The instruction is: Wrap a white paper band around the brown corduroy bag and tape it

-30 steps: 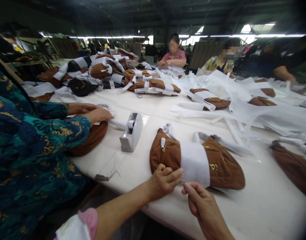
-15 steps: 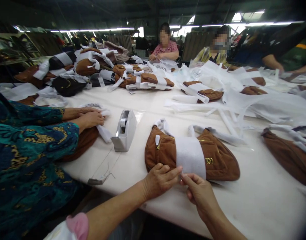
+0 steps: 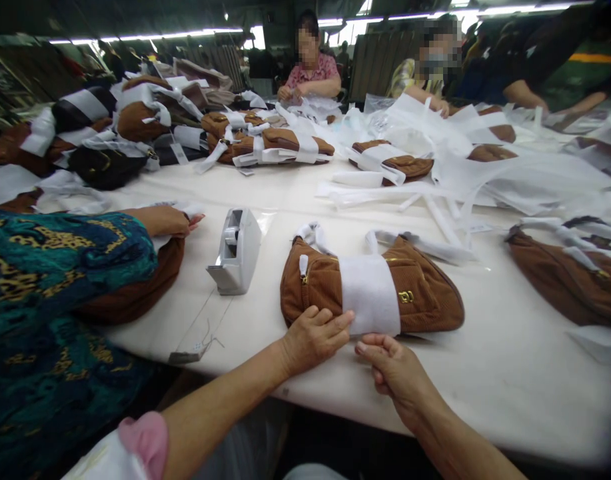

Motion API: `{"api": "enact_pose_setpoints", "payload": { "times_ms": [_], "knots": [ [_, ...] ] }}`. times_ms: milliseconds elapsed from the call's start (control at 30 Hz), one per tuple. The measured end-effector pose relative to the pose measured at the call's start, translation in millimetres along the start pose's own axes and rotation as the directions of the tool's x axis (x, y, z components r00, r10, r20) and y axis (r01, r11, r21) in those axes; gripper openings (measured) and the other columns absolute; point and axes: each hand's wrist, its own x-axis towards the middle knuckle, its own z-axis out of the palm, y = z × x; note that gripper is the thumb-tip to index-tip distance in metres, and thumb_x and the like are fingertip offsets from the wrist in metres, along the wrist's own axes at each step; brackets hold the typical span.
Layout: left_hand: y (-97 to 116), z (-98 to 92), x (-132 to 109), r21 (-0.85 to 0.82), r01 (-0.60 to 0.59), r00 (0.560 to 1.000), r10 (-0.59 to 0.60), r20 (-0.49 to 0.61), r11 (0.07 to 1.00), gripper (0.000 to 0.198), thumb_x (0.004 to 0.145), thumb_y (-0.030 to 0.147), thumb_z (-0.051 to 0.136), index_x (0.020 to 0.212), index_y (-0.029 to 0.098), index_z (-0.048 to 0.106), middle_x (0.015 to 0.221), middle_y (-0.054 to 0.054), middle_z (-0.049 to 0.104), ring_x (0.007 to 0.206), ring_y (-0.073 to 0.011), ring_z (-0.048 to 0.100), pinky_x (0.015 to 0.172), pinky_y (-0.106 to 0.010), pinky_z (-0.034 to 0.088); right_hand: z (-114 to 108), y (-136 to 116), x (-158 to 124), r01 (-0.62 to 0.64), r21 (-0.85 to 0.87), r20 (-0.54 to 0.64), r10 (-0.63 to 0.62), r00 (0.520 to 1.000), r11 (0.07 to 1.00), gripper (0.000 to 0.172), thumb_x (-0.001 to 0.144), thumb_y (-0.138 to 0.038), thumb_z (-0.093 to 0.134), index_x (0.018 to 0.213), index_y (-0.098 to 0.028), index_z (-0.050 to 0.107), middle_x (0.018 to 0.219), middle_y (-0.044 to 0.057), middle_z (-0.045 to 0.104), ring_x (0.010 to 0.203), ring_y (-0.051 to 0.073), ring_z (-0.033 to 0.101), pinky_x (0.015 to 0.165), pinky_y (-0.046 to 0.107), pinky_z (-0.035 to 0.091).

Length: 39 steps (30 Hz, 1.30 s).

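Note:
A brown corduroy bag (image 3: 430, 293) lies on the table in front of me, with a white band (image 3: 369, 293) around its middle and its strap wrapped in white. My left hand (image 3: 315, 339) rests with bent fingers at the bag's lower edge, its fingertips by the band. Just right of it, my right hand (image 3: 392, 367) has thumb and fingertips pinched together a little below the band; anything between them is too small to make out. A grey tape dispenser (image 3: 238, 252) stands left of the bag.
Close on the left, a co-worker's patterned sleeve (image 3: 75, 257) and hand reach over another brown bag (image 3: 135, 293). Thread snips (image 3: 185, 357) lie near the table's front edge. Wrapped bags and white sheets (image 3: 415, 133) are heaped behind; another bag (image 3: 565, 277) lies right.
My right hand has drawn slightly away from my left fingertips and the band. The co-worker's hands on the left have shifted. The whole view has moved a little.

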Motion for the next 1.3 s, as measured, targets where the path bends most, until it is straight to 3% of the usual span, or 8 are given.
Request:
{"api": "enact_pose_setpoints", "payload": {
  "times_ms": [467,600,767,867,967,1033,1133,1300],
  "knots": [
    [3,3.5,0,0.012,0.016,1.000,-0.017,0.004,1.000,0.016,0.080,0.018,0.046,0.088,0.019,0.060,0.131,0.005,0.047,0.075,-0.0151,0.045,0.064,-0.033,0.032,10,12,20,0.064,-0.245,-0.120,-0.096,0.988,0.967,0.016,0.070,-0.032,0.060,0.070,-0.018,0.050,0.059,0.002,0.061,0.036,0.010,0.047,0.031,0.020,0.031],
    [2,1.9,2,-0.001,0.034,0.999,-0.034,0.018,0.999,0.021,0.076,0.017,0.049,0.095,0.018,0.059,0.132,0.004,0.046,0.078,-0.0166,0.047,0.066,-0.034,0.034,5,7,22,0.172,-0.499,-0.098,-0.253,0.963,0.849,0.022,0.070,-0.031,0.061,0.054,-0.020,0.050,0.044,0.001,0.053,0.038,0.013,0.047,0.039,0.024,0.030],
    [7,-12.8,9,-0.071,0.093,0.995,-0.089,0.048,0.993,0.021,0.074,0.023,0.053,0.094,0.017,0.057,0.127,0.000,0.051,0.080,-0.0176,0.048,0.067,-0.035,0.033,-27,1,2,0.309,-0.730,-0.039,-0.489,0.871,0.609,0.023,0.070,-0.028,0.066,0.055,-0.020,0.049,0.052,0.002,0.052,0.054,0.017,0.051,0.052,0.027,0.027],
    [15,-12.7,13,-0.074,0.153,0.988,-0.155,-0.018,0.985,0.026,0.076,0.041,0.056,0.087,0.017,0.057,0.119,-0.003,0.057,0.080,-0.0184,0.049,0.071,-0.037,0.032,-53,-1,-11,0.413,-0.832,0.075,-0.663,0.745,0.370,0.015,0.081,-0.032,0.055,0.072,-0.020,0.055,0.061,0.002,0.057,0.055,0.016,0.052,0.055,0.028,0.032],
    [26,-2.4,16,0.005,0.230,0.967,-0.228,-0.111,0.973,0.025,0.075,0.041,0.059,0.083,0.018,0.055,0.112,-0.002,0.060,0.077,-0.0173,0.049,0.075,-0.040,0.031,-76,-9,-6,0.466,-0.884,0.264,-0.863,0.432,-0.037,0.018,0.086,-0.031,0.049,0.095,-0.019,0.059,0.092,0.008,0.063,0.083,0.022,0.059,0.073,0.034,0.040],
    [30,4.7,18,0.039,0.279,0.953,-0.272,-0.136,0.959,0.022,0.074,0.037,0.062,0.082,0.018,0.055,0.110,-0.002,0.060,0.077,-0.0172,0.049,0.076,-0.040,0.031,-88,-19,9,0.426,-0.873,0.376,-0.885,0.277,-0.238,0.028,0.085,-0.028,0.051,0.111,-0.021,0.055,0.122,0.012,0.052,0.111,0.030,0.047,0.092,0.048,0.031],
    [32,10.0,21,0.049,0.309,0.940,-0.297,-0.170,0.950,0.019,0.073,0.032,0.062,0.082,0.018,0.054,0.107,-0.001,0.061,0.076,-0.0170,0.048,0.076,-0.041,0.032,-106,-35,38,0.401,-0.813,0.539,-0.806,0.245,-0.422,0.043,0.081,-0.026,0.055,0.124,-0.023,0.047,0.140,0.015,0.031,0.126,0.035,0.029,0.097,0.059,0.020],
    [30,12.1,26,0.072,0.287,0.943,-0.269,-0.194,0.955,0.008,0.073,0.019,0.057,0.080,0.017,0.053,0.101,-0.002,0.061,0.071,-0.0154,0.047,0.069,-0.037,0.033,-130,-46,68,0.473,-0.664,0.724,-0.657,0.210,-0.580,0.054,0.080,-0.023,0.055,0.131,-0.019,0.039,0.143,0.017,0.021,0.124,0.032,0.034,0.087,0.041,0.043]
  ]
}}
